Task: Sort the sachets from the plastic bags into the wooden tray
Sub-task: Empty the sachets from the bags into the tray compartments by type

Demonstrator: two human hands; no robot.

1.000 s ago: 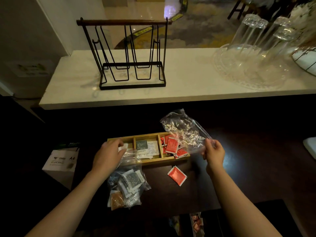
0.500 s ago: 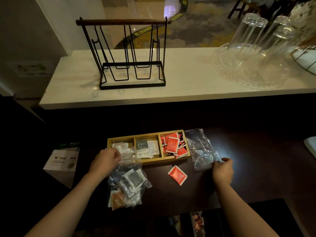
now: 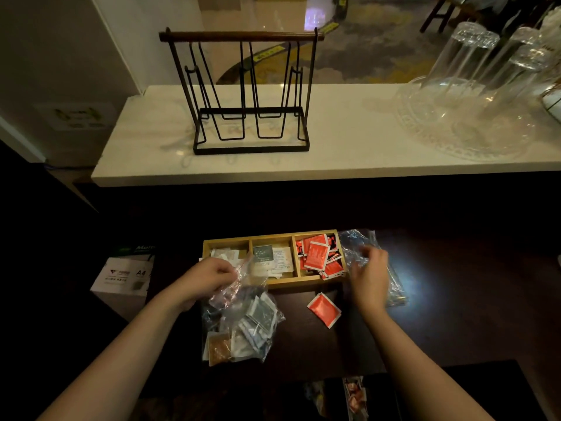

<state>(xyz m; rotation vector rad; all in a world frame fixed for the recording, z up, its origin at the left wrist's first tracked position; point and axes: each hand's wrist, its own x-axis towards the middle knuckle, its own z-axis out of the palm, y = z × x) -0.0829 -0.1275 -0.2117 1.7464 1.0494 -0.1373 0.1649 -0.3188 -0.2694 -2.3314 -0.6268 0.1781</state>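
Now set down: emptied clear bag [image 3: 364, 253] lying flat just right of the wooden tray [image 3: 274, 281], no longer lifted over the red compartment as a second ago. Right hand [image 3: 368, 276] drawn back over the bag's near edge, fingers loosely curled and apart, clamped on nothing that can be made out. Likely meaning: red lot tipped out, that bag finished with, save for one stray red sachet [image 3: 324, 309] lying on the dark table [image 3: 455, 299] just in front of the tray's right compartment, still to be dropped in.

Left hand [image 3: 209, 276] pinched shut on the neck of the second plastic bag [image 3: 243, 323], at the tray's front left corner, much as before. Bag still bulging: grey-and-white sachets, plus one brown one at the end farthest from the tray. Probably next for sorting.

Tray, three compartments. Left: a few white sachets [image 3: 226, 255], partly hidden behind the left hand. Middle: a dark grey sachet [image 3: 263, 253] over pale printed ones. Right: a heap of red sachets [image 3: 318, 253], some tipping over the front wall.

Beyond the tray, on the white counter [image 3: 349, 147]: black wire rack [image 3: 246, 95], upturned glasses [image 3: 464, 56] on a clear dish. Left of the tray, lower down: an A4 paper box [image 3: 124, 275].
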